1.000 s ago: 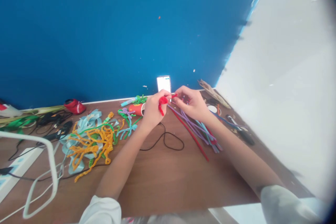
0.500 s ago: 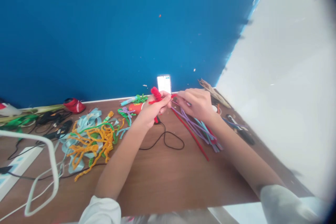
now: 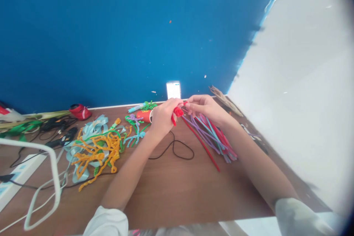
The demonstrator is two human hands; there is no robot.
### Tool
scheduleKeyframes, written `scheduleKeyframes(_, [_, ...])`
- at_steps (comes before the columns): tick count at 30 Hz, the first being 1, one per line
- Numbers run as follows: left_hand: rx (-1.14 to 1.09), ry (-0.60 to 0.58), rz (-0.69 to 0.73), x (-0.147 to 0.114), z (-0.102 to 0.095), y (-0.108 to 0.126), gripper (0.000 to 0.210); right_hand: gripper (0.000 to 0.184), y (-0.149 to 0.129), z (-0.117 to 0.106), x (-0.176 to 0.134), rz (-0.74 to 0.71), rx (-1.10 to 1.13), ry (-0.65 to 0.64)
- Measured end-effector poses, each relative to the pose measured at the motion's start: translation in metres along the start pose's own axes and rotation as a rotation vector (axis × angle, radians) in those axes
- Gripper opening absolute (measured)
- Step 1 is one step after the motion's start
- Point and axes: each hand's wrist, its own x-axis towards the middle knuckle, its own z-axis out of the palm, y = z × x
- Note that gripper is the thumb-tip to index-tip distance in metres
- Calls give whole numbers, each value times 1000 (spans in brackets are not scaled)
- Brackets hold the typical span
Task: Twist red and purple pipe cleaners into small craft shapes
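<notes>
Lying nearest on the brown table (image 3: 177,195), a loose red stem (image 3: 212,159) is angled beside a bundle of purple, blue and red stems (image 3: 212,136). Beyond its near end, a coiled red fuzzy piece (image 3: 178,112) is held between the two hands. By the left hand (image 3: 165,115) it is gripped closely, its coil left showing on the inner side; by the right hand (image 3: 206,107) its thin end appears to be pinched between narrowed fingertips. The piece can be judged light, soft-surfaced and bendable, probably stiffened by a wire core, hardly slippery but easily squashed; it is best taken at the thin end or the coil's base, with little pressure applied. Farther back, a lit phone (image 3: 173,90) is stood near the blue wall (image 3: 138,37).
</notes>
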Motion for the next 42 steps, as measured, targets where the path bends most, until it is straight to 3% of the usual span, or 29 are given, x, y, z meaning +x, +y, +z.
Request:
scheduleKeyframes(11, [25, -44, 69, -1, 5, -2, 22, 18, 2, 2, -1, 12, 96, -3])
scheduleKeyframes(16, [75, -75, 136, -1, 3, -3, 19, 12, -1, 4, -2, 26, 47, -70])
scheduleKeyframes(20, [-217, -51, -21, -1, 3, 7, 17, 16, -7, 0, -5, -54, -58, -155])
scheduleKeyframes(23, [-509, -89, -265, 1, 3, 17, 21, 16, -10, -3, -7, -222, -277, -173])
scheduleKeyframes(26, [-933, -113, -536, 5, 2, 20, 21, 13, -9, -3, -9, -522, -668, -60])
scheduleKeyframes(28, [-1183, -196, -694, 8, 1, 19, 22, 17, -6, -2, -10, -693, -938, 23])
scheduleKeyframes(30, [-1328, -324, -757, 9, 0, 18, 26, 22, -4, 1, -10, -762, -1112, 74])
scheduleKeyframes(31, [-1351, -334, -750, 9, 0, 18, 27, 22, -3, 3, -11, -766, -1138, 101])
scheduleKeyframes(33, [-1281, -247, -670, 9, -1, 18, 27, 19, -4, 6, -10, -729, -1041, 177])
scheduleKeyframes(36, [-909, -61, -463, 7, -4, 19, 24, 25, -8, 9, -9, -528, -668, 243])
scheduleKeyframes(39, [-470, 9, -241, 7, -10, 16, 21, 37, -11, 8, -7, -263, -275, 176])
scheduleKeyframes(42, [-181, 0, -31, 6, -13, 10, 21, 34, -11, 5, -6, -127, -76, 59])
